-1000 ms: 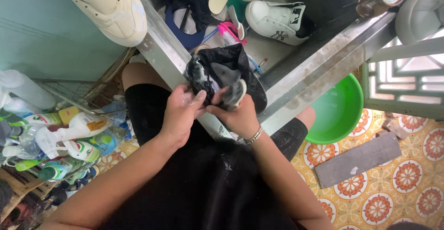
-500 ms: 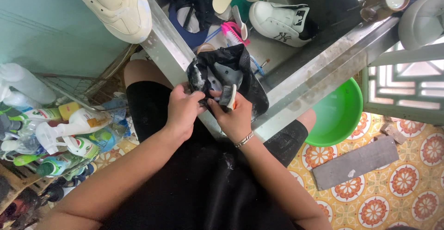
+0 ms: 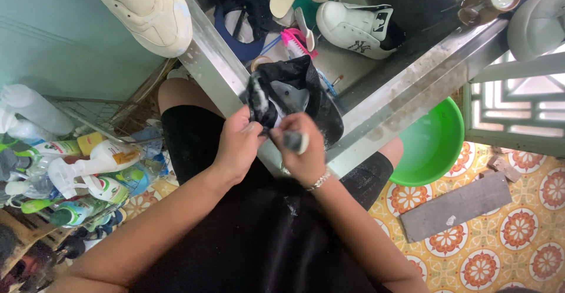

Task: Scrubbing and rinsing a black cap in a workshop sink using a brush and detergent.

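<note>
While the left hand (image 3: 238, 146) pinches the near-left edge of a black cap (image 3: 294, 95) between thumb and curled fingers, the right hand (image 3: 303, 151) is closed around a small brush (image 3: 294, 141), whose pale end sticks out to the right of the fist. The cap rests over the near rim of a steel sink (image 3: 406, 93), just beyond both hands, with its pale inner lining turned up toward the camera; its long axis runs from near left to far right, and the opening faces the person (which end carries the brim cannot be told). The brush lies roughly left to right, touching the cap's near edge. A silver bracelet (image 3: 319, 181) sits on the right wrist. Farther inside the sink lie a dark blue cap (image 3: 241, 16), a pink brush (image 3: 297, 40) and a white sneaker (image 3: 359, 28). On the far-left ledge rests a cream sneaker (image 3: 147, 4). A green basin (image 3: 432, 146) stands on the patterned floor to the right, and spray bottles (image 3: 88, 169) crowd the left.
</note>
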